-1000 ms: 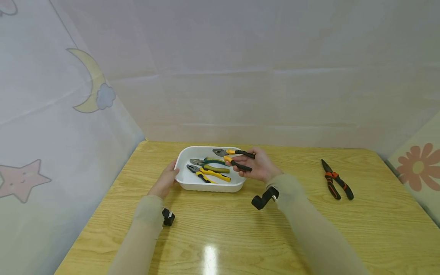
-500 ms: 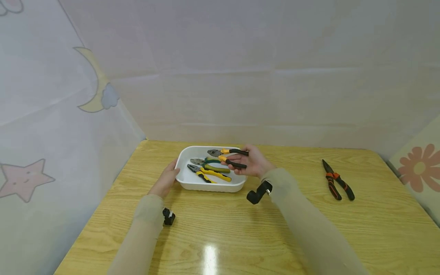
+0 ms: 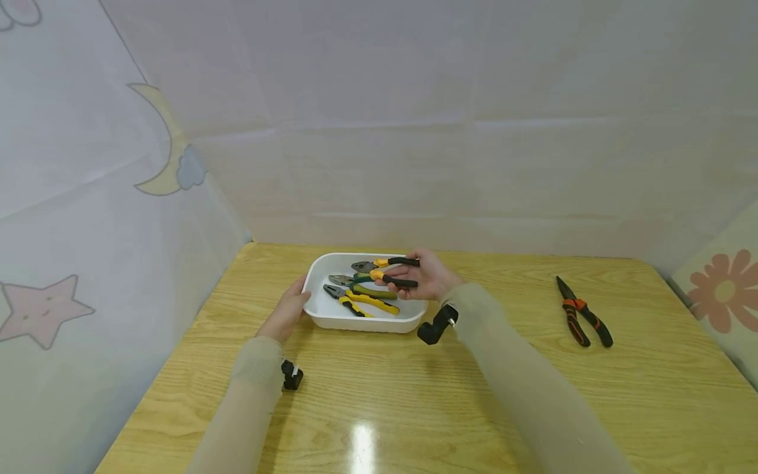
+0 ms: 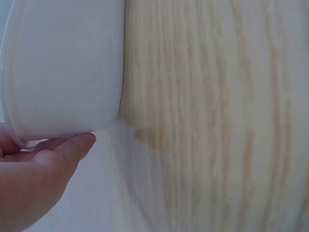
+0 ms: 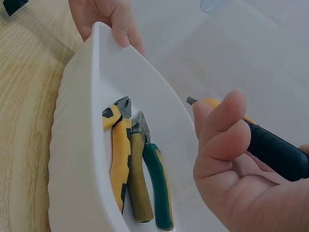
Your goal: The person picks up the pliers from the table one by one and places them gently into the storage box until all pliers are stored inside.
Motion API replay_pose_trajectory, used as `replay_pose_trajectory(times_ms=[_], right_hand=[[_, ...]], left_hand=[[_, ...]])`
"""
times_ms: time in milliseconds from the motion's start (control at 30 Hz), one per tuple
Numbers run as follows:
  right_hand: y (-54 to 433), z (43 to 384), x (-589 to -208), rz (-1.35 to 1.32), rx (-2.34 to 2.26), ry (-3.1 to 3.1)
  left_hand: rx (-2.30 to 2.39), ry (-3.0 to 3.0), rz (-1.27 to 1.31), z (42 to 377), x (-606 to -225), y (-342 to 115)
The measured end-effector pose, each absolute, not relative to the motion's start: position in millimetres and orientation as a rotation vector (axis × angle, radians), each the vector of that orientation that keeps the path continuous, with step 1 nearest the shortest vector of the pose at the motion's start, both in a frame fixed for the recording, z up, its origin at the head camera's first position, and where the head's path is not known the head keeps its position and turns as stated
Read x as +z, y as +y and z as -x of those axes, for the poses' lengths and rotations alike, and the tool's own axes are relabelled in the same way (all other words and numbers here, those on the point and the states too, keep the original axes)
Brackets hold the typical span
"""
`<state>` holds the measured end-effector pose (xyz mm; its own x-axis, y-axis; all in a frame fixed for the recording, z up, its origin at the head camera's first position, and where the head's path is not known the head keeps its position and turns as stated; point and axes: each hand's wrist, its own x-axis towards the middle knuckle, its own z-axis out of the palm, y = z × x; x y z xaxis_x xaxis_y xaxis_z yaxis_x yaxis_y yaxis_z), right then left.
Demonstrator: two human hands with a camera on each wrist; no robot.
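My left hand (image 3: 284, 315) grips the left end of a white plastic tray (image 3: 361, 324), its thumb over the rim and its fingers on the outer wall. In the tray lie green-handled pliers (image 3: 376, 292) and yellow-and-black pliers (image 3: 373, 301), side by side. Over the tray's right part, my right hand (image 3: 435, 278) holds another pair of pliers (image 3: 403, 282) with orange-and-black handles. The handles are spread and the metal head points left. In the right wrist view, curled fingers (image 5: 227, 130) hide part of these pliers' black handle (image 5: 275, 152).
Red-and-black long-nose pliers (image 3: 573, 309) lie on the wooden table (image 3: 474, 421) to the right. A pale cloth backdrop (image 3: 414, 164) rises behind the table's far edge, and printed cloth (image 3: 89, 217) hangs on the left.
My right hand has moved left with the orange-and-black pliers, bringing them farther over the tray. My left hand keeps its grip on the tray, which has stayed in about the same place.
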<state>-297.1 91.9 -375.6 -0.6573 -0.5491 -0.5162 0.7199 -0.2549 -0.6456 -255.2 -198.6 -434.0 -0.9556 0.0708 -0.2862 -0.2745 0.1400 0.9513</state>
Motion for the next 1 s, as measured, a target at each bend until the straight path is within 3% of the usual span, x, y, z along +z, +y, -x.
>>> replay_pose_trajectory(times_ms=[1000], right_hand=[[51.4,322.4,-389.7,-0.337,-1.754,1.277]], left_hand=[[1.93,2.158,0.188,250.9,-438.6,-195.2]])
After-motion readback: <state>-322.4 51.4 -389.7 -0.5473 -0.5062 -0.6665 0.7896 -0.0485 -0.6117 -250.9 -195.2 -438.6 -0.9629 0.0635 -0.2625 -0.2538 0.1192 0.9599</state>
